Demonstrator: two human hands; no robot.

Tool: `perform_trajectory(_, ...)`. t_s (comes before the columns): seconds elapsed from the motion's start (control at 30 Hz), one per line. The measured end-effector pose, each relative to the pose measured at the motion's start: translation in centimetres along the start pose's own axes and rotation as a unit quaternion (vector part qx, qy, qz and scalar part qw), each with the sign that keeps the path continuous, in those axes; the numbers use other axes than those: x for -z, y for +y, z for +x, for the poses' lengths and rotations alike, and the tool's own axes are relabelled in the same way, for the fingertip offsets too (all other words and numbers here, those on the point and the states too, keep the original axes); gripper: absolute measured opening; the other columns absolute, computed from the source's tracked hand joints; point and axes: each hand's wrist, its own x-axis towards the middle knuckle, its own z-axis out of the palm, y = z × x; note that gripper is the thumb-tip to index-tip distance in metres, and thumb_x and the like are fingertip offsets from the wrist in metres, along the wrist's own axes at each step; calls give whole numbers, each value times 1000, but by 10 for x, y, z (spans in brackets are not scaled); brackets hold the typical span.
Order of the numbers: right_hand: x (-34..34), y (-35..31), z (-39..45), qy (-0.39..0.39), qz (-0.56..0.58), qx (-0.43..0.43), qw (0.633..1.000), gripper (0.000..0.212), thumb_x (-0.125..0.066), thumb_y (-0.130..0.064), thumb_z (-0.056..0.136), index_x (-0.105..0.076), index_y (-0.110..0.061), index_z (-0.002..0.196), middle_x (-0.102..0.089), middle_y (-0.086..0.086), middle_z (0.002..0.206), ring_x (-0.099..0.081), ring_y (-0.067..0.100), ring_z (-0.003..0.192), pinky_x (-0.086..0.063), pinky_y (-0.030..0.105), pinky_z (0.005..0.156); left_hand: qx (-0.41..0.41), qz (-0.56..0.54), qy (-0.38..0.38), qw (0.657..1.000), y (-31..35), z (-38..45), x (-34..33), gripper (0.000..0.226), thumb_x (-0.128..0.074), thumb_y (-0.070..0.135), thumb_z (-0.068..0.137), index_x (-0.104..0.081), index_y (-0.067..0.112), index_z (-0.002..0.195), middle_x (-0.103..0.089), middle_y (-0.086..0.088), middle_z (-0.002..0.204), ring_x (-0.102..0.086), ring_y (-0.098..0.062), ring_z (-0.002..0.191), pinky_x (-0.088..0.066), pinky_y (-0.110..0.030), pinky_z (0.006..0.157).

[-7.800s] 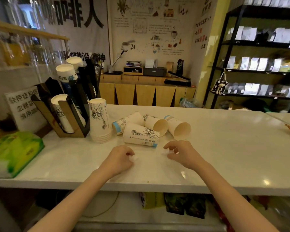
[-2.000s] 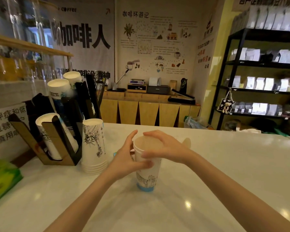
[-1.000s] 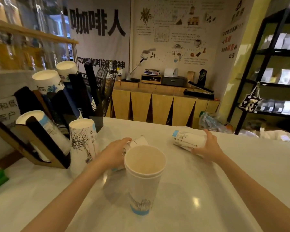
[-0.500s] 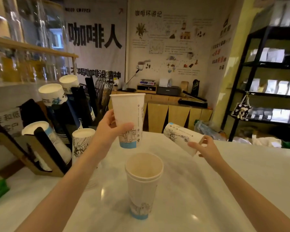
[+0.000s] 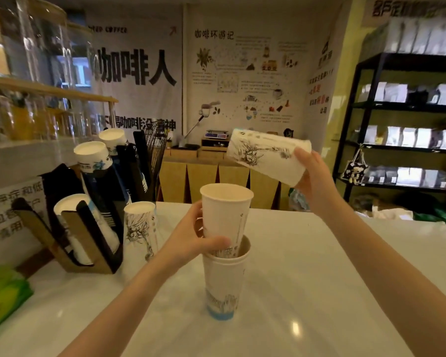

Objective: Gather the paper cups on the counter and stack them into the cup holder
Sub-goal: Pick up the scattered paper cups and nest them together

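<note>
Counting two hand-held tapered paper cups: left hand fingers clasp one entering the centre desk stack; right hand grips another, tilted.

One cup lowered into the standing cup, the other raised

The cup held by the left hand has been brought down from the air and partly inserted into the standing cup. The printed cup in the right hand has been lifted higher.
</note>
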Motion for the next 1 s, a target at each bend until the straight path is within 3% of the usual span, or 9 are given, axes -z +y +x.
perform_trajectory(0.13,-20,-49,-7,-60,-112,77,989,48,-62,-43,71,-51,-24,114,-63,-3,104,-63,16,96,-54,35,82,22,21,-22,999,-8,-5,-2,80,-81,24,59,-35,31,124,-52,12,115,-51,-7,107,-46,-19,75)
perform_trajectory(0.23,-35,-68,-16,-124,-237,100,958,48,-65,-44,71,-54,-30,115,-62,-7,109,-63,11,96,-52,26,76,27,28,-23,999,-11,-8,-1,80,-81,26,60,-35,30,126,-51,12,116,-49,-1,104,-43,-16,72)
perform_trajectory(0.33,-51,-68,-28,-191,-319,77,925,51,-68,-47,70,-53,-35,117,-58,-9,118,-58,11,104,-50,31,85,28,27,-29,999,-12,-11,0,85,-78,36,51,-37,30,125,-51,12,119,-49,-1,106,-43,-15,73)
perform_trajectory(0.53,-78,-21,-58,-281,-429,28,858,67,-71,-42,70,-43,-29,129,-47,-9,121,-46,11,108,-44,27,85,26,51,-15,998,-19,-15,1,91,-81,47,40,-38,37,120,-53,11,120,-50,-9,112,-47,-25,84)
perform_trajectory(0.67,-78,16,-71,-290,-421,-4,860,77,-75,-46,65,-39,-29,131,-47,-4,131,-48,15,114,-45,30,89,14,73,-13,997,-23,-18,1,90,-81,43,44,-39,35,124,-52,9,126,-47,-13,117,-44,-38,97)
perform_trajectory(0.8,-77,38,-81,-285,-412,-25,865,79,-76,-47,63,-38,-31,130,-47,-4,131,-49,15,111,-47,28,86,-4,79,5,997,-27,-21,-2,75,-83,24,58,-39,35,118,-54,11,117,-49,-15,115,-46,-33,93)
perform_trajectory(1.0,-74,42,-83,-285,-387,-32,877,88,-77,-42,64,-30,-30,137,-40,-3,142,-43,17,124,-42,34,97,-18,85,20,996,-28,-24,-4,92,-82,24,59,-29,32,133,-44,7,129,-42,-15,121,-40,-33,97)
